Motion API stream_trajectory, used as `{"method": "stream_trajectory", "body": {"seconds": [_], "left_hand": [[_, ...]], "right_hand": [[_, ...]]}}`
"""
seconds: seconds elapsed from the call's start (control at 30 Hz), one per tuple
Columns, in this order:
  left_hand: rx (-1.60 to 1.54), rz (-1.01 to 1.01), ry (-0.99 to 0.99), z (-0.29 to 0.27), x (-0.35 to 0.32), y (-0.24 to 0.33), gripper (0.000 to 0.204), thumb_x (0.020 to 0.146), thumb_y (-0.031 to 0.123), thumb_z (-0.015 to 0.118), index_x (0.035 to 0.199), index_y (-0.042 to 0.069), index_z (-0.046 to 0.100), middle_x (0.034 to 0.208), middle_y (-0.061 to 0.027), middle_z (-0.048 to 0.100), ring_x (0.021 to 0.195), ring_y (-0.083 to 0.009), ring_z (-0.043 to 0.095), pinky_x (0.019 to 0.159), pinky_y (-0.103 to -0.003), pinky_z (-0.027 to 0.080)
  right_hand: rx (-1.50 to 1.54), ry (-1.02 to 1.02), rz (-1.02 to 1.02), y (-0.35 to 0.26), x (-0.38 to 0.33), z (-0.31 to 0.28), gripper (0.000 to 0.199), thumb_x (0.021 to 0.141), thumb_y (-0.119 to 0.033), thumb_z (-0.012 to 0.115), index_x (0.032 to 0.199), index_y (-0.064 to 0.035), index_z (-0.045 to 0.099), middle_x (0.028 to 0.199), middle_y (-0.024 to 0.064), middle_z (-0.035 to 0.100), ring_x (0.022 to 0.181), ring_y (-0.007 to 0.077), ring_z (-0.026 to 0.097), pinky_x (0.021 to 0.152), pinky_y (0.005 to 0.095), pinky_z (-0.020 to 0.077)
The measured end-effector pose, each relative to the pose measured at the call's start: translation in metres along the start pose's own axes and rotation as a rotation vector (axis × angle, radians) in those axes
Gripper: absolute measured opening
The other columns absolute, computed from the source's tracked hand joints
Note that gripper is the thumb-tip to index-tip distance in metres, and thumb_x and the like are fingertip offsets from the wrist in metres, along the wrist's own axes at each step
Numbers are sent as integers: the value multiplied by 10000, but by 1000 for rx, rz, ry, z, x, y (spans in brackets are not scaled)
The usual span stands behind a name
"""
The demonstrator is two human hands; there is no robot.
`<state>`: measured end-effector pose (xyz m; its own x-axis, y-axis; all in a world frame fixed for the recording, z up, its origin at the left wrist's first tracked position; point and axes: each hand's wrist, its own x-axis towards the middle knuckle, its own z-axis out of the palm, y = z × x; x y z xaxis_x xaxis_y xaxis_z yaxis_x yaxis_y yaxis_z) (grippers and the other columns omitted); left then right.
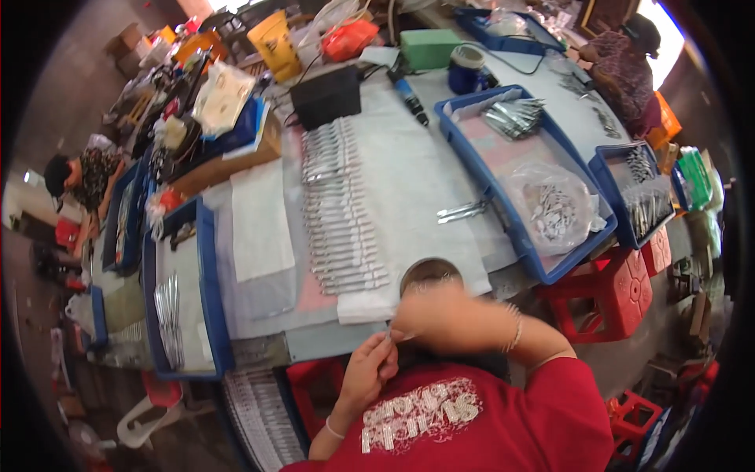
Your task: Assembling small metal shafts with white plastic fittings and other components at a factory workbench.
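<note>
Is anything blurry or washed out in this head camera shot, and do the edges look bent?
Head view: the right hand is motion-blurred, the left hand sharper; the window glare at top right is blown out; the blue tray edges bow toward the dark fisheye rim.

The right hand (440, 318) is motion-blurred, its grip impossible to make out.

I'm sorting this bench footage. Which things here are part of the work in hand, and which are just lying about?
In hand:
- left hand and right hand, together on a small metal piece
- round tin just beyond them
- row of metal pieces on the white cloth

Lying about:
- yellow bucket
- green box
- black box
- red stool
</note>
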<state>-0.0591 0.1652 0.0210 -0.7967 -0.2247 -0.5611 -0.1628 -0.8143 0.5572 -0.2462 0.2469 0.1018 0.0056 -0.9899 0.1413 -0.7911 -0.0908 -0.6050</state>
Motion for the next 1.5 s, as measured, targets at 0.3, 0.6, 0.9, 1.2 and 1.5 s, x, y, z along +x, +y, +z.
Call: {"method": "stream_trajectory", "body": {"seconds": [0.3, 0.6, 0.9, 1.2, 1.5], "left_hand": [[37, 25, -63, 10, 12, 8, 206, 960, 175, 433, 1047, 30, 551, 627, 33, 412, 475, -31, 340, 431, -176, 261], [16, 57, -82, 8, 9, 6, 233, 963, 202, 445, 1061, 27, 564, 653, 44, 434, 510, -15, 360, 455, -155, 266], [-16, 90, -115, 3, 13, 10, 253, 961, 158, 442, 1139, -2, 526, 694, 2, 475, 521, -45, 377, 481, -171, 315], [119, 173, -99, 2, 19, 15, 174, 944, 146, 490, 1053, 13, 519, 787, -57, 599, 596, -58, 519, 554, -179, 427], [187, 355, -87, 17, 24, 11, 172, 937, 121, 497, 1044, -13, 510, 963, -95, 607, 863, -150, 617, 780, -266, 508]], "right_hand": [[-440, 270, 446, 176, -14, 4, 140, 779, -56, 516, 898, -62, 589, 874, 130, 542, 829, 322, 563, 685, 388, 463], [-666, 151, 343, 157, 6, 19, 63, 780, 7, 450, 827, -20, 483, 847, 133, 528, 800, 327, 562, 654, 399, 467], [-761, 142, 336, 161, -2, 14, 74, 770, -24, 504, 837, -22, 474, 810, 138, 543, 762, 327, 581, 644, 393, 481], [130, 596, 424, 49, -21, -9, 73, 778, 50, 547, 820, 0, 517, 789, 49, 635, 633, 59, 538, 585, 213, 431], [1005, 266, 598, 15, -27, 33, 123, 784, 79, 563, 843, 14, 476, 797, 47, 596, 671, 83, 612, 598, 206, 505]]}}
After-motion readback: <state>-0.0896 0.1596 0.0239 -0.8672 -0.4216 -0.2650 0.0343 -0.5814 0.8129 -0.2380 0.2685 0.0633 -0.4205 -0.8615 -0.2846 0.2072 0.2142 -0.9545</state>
